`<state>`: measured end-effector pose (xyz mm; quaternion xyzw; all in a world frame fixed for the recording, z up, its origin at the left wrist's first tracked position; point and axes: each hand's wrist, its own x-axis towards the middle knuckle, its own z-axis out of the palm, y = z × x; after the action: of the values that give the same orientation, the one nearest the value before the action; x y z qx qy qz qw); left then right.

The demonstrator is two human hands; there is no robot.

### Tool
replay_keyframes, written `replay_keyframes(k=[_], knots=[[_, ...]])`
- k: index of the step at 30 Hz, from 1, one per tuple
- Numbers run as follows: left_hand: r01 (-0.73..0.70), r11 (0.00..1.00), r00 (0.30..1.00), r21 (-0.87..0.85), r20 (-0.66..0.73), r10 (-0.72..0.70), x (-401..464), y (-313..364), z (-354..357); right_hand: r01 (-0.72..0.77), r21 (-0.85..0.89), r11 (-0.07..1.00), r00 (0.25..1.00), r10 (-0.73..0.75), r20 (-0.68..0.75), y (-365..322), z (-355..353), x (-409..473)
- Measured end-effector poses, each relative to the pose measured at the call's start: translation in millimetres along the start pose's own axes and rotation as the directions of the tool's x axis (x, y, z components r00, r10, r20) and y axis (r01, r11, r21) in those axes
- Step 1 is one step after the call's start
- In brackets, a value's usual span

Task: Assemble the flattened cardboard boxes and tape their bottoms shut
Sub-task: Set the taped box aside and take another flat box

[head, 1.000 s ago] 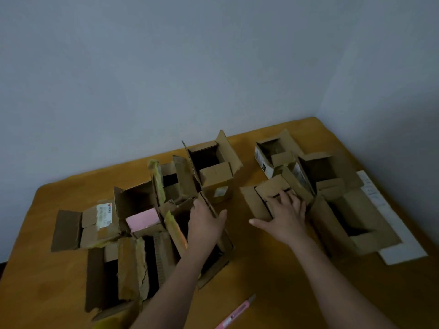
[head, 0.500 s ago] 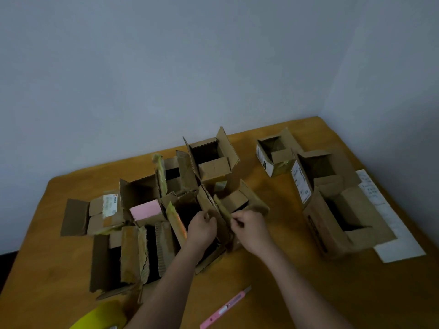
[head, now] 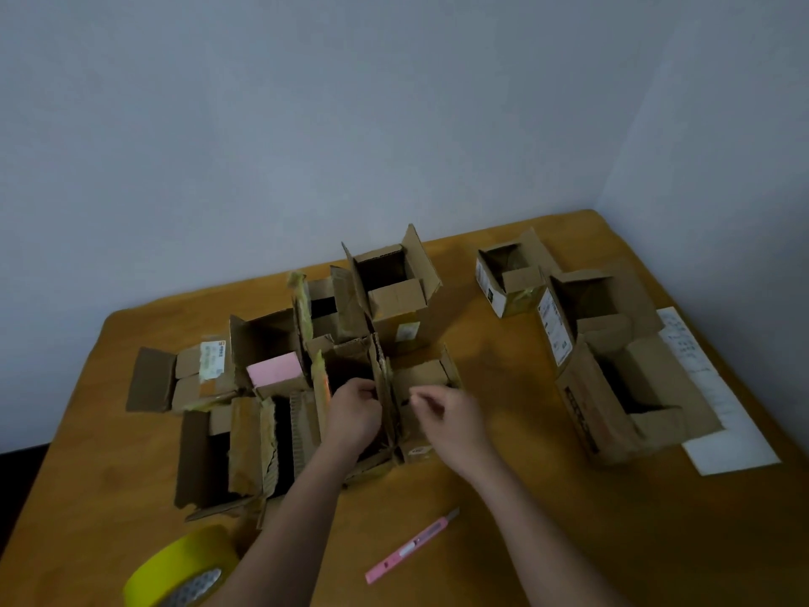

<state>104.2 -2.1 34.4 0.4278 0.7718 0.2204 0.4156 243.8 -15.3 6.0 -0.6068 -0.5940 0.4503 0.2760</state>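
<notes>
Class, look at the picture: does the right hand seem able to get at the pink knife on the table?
Probably yes. The pink knife lies on bare table just below the right hand, with no box between them.

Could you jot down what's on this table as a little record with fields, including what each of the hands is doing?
surface: wooden table
boxes: open cardboard boxes, a cluster left and centre, three at right
left hand: curled on an upright flap of the centre box
right hand: fingers curled at the small box beside it; grip unclear
tape: yellow tape roll, near edge
cutter: pink utility knife, lying untouched
paper: white sheet, far right
</notes>
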Motion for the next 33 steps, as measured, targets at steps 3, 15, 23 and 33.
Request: replay_keyframes(k=[3,15,23,33], knots=[[-0.098,0.993,0.992,0.060,-0.069,0.102,-5.0,10.5,8.4,-0.058,-0.192,0.980,0.908,-0.028,-0.418,4.9,-35.6,-11.8],[-0.047,0.992,0.999,0.114,-0.022,0.049,-3.4,11.0,35.9,-0.543,-0.457,0.705,0.828,0.358,-0.432,52.6,-105.5,-32.3],[-0.075,0.988,0.997,0.134,-0.009,0.077,-5.7,6.5,22.7,-0.287,-0.383,0.878,0.956,0.236,-0.175,22.6,-50.0,-17.9],[-0.192,0.932,0.970,0.306,-0.085,0.228,17.3,39.3,9.0,-0.251,-0.270,0.929,0.908,0.130,-0.398,8.2,-84.4,32.0]])
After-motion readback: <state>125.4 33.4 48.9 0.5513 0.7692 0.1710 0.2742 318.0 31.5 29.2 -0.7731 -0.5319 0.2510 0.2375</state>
